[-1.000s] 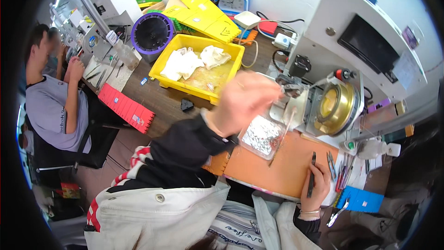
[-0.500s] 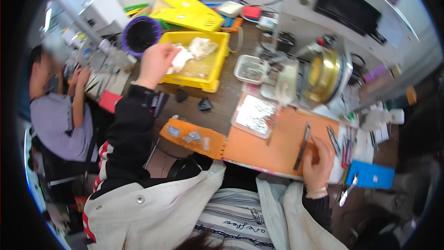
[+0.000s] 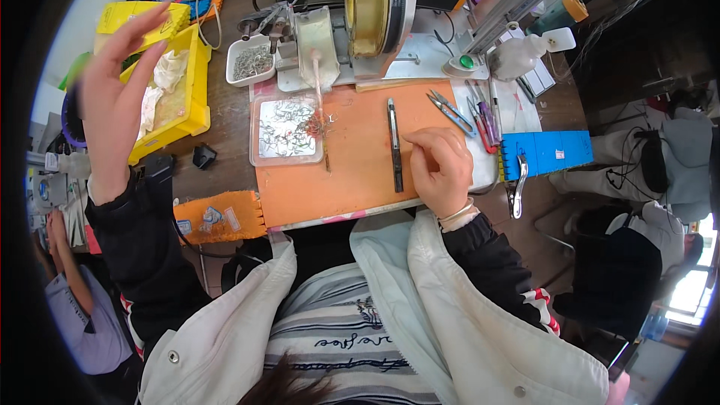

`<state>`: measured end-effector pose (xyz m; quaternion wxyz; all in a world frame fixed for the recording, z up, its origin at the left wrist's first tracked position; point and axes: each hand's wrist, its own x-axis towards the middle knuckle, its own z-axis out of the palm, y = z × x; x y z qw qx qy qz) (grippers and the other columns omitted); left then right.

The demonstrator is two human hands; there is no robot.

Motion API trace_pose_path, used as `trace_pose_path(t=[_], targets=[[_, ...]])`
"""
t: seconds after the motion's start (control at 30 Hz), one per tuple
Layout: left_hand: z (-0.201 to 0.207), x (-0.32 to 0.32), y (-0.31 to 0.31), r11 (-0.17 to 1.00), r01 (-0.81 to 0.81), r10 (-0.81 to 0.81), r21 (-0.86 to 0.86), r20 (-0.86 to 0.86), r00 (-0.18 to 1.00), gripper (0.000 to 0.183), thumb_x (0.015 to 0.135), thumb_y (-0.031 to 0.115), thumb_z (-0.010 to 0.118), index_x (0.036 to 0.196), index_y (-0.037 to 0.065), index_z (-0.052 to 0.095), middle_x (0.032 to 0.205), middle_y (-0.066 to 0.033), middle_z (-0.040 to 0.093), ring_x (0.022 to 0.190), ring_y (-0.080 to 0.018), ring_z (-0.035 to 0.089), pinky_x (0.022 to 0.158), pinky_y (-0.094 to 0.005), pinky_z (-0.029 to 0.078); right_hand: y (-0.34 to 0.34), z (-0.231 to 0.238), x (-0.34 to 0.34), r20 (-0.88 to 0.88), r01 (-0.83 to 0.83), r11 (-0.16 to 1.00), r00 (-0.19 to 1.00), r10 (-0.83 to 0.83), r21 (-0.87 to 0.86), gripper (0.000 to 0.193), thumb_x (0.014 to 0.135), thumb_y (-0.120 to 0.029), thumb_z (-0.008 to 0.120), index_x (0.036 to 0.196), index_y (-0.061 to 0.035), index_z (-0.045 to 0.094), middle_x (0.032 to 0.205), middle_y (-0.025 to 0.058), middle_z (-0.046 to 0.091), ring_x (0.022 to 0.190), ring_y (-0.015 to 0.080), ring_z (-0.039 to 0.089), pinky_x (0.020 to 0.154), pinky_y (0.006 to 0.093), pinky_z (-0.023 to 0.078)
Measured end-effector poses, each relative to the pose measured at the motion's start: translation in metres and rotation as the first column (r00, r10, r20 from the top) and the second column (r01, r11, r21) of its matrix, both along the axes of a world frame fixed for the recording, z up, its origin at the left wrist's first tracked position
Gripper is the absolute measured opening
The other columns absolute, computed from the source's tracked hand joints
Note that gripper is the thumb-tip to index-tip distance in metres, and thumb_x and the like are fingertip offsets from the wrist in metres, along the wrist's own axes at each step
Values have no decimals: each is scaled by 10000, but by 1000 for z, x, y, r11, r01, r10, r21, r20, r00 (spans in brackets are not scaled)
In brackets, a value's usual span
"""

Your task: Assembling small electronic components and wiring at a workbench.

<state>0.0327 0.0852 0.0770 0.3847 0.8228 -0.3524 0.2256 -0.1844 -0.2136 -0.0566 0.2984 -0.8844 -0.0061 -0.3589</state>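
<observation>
My left hand (image 3: 116,97) is raised in front of the yellow bin (image 3: 196,94), its fingers spread and slightly blurred, nothing held. Crumpled white tissue (image 3: 171,69) lies inside that bin, partly hidden behind the hand. On the orange mat (image 3: 352,187) rests my right hand (image 3: 444,169), fingers loosely bent, with a gap between thumb and forefinger and nothing visible in it. Just left of it lies a dark slim tool (image 3: 394,146), apart from the fingers. A clear square tray (image 3: 285,131) of small wire-like pieces sits on the mat's left side.
A machine with a brass-coloured wheel (image 3: 364,7) stands behind the mat, near a white dish (image 3: 251,61) of small metal parts. Thread snips (image 3: 450,112) and pens lie to the right, beside a blue board (image 3: 547,156). Other people sit at both sides.
The view has swung to the right. My left hand has come away from the tissue in the bin and its fingers have spread. The right hand stays beside the dark tool.
</observation>
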Motion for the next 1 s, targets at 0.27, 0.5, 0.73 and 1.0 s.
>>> trace_pose_path(t=[0.27,0.5,0.73,1.0], targets=[[3,19,-50,939,203,-273,-278,-240,932,132,971,70,612,1060,-4,674,873,-21,664,830,-80,623,791,-209,468,3,-2,-2,-81,34,999,996,-33,12,204,748,120,621,888,-15,681,847,123,674,774,289,644,667,340,508],[-4,31,-49,958,234,-271,-163,-260,927,162,933,21,628,1086,-3,673,949,-31,669,901,-92,622,846,-233,460,4,0,-2,-68,49,999,997,-47,16,223,727,138,615,882,-10,677,831,133,671,757,285,644,675,339,510],[-8,44,-45,975,213,-208,60,-85,974,230,922,-17,585,1140,-9,659,1100,-62,689,1055,-146,628,960,-282,456,0,6,-1,-137,68,997,989,-62,45,287,731,92,669,992,-27,674,956,132,682,880,323,653,756,381,519],[-10,40,-53,968,247,-245,53,-35,969,207,865,23,656,1069,1,680,989,-82,704,940,-200,659,853,-298,487,-61,22,19,-400,179,905,852,-339,-385,152,816,-102,713,959,-53,721,964,84,693,910,303,625,786,394,504]])
